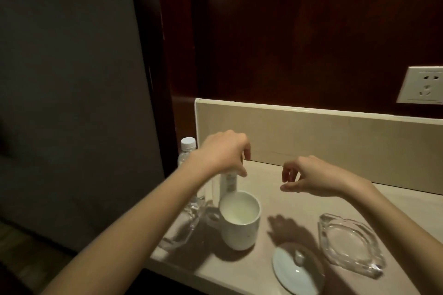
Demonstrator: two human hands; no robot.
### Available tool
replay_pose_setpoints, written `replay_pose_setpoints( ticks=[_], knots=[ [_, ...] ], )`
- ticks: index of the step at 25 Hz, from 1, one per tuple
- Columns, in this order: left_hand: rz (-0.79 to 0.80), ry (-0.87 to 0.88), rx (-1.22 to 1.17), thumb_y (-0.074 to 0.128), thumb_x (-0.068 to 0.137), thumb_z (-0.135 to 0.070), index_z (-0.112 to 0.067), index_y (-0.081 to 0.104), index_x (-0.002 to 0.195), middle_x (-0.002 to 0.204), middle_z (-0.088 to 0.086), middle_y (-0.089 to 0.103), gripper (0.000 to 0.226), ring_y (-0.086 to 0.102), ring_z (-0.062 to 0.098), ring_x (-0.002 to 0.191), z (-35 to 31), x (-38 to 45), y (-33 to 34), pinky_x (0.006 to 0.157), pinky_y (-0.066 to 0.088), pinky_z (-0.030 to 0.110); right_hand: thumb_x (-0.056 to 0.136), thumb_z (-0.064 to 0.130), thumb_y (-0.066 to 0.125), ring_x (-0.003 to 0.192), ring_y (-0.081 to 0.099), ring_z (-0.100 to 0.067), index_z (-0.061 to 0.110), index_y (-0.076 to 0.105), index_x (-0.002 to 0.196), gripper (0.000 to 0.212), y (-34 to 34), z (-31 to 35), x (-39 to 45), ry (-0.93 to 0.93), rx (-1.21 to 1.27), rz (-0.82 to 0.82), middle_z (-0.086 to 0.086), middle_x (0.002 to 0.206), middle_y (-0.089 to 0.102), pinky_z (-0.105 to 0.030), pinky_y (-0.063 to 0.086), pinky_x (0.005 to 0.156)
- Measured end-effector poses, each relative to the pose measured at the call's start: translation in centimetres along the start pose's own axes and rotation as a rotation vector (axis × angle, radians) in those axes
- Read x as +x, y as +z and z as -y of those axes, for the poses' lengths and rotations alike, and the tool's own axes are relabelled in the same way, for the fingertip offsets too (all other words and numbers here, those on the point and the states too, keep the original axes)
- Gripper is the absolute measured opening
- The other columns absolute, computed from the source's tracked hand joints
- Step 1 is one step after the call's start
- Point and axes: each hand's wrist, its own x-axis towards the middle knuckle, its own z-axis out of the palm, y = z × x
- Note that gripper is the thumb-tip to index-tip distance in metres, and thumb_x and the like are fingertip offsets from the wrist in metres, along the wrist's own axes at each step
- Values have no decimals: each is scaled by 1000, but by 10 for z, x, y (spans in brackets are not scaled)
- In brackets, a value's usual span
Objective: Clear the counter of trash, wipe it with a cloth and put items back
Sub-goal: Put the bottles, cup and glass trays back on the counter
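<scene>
At centre frame the left hand (224, 153) grips the top of a clear plastic bottle with a white label (227, 183) — standing upright on the beige stone counter (287, 203), just behind a white ceramic mug (239, 220). The right hand (309, 177) hovers beside it, fingers loosely curled, its grip holding nothing. A white lid (297, 268) and a clear glass ashtray (350, 244) lie at lower right.

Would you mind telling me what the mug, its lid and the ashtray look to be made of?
The mug and lid look like glazed white ceramic: opaque, smooth, with soft highlights. The ashtray looks like thick clear glass: the counter shows through it and its edges glint, though clear plastic cannot be ruled out.
</scene>
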Motion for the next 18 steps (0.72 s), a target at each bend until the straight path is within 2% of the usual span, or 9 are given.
replay_pose_setpoints(
  ticks=[3,6,9,11,12,15,18],
  knots=[
    [34,-124,30,79,72,-36,-27,69,92,86,-12,68,24,63,11,82,48,-32,-22,62,45,27,82,44,68,79,63,-9,25,62,85,20,4,23,23,-47,14,-7,9,89,68,-29,50,71],
    [66,-259,-6,81,70,-43,-27,69,89,81,-13,66,27,62,6,77,99,-52,-27,62,47,25,80,50,67,86,61,-13,22,62,95,32,8,42,39,-68,27,-7,6,98,68,-28,48,73],
    [141,-352,-46,83,65,-50,-26,60,116,96,-11,66,61,62,9,89,140,-55,-8,74,51,27,77,55,69,93,61,-15,19,58,110,50,12,61,50,-74,45,13,4,106,66,-29,49,78],
    [202,-354,-98,83,63,-51,-26,46,133,113,-6,62,83,60,13,102,155,-47,15,87,51,31,74,56,70,97,61,-17,19,56,116,57,16,69,57,-78,52,21,3,111,65,-31,49,85],
    [224,-334,-164,83,63,-51,-27,43,136,120,-5,60,87,58,15,106,159,-41,27,91,50,33,73,56,71,98,61,-17,20,55,117,59,20,72,60,-79,61,23,2,113,64,-32,48,87],
    [223,-205,-495,85,64,-46,-29,47,132,125,-9,59,80,58,10,109,164,-25,60,98,47,32,69,55,76,96,59,-16,26,49,114,60,30,80,68,-100,139,9,7,110,62,-28,45,85],
    [155,-123,-783,87,67,-28,-25,61,119,112,-7,69,58,64,9,105,166,-17,86,100,48,35,66,49,81,93,58,-12,32,51,103,50,41,86,76,-141,248,-40,12,101,61,-25,42,78]
  ],
)
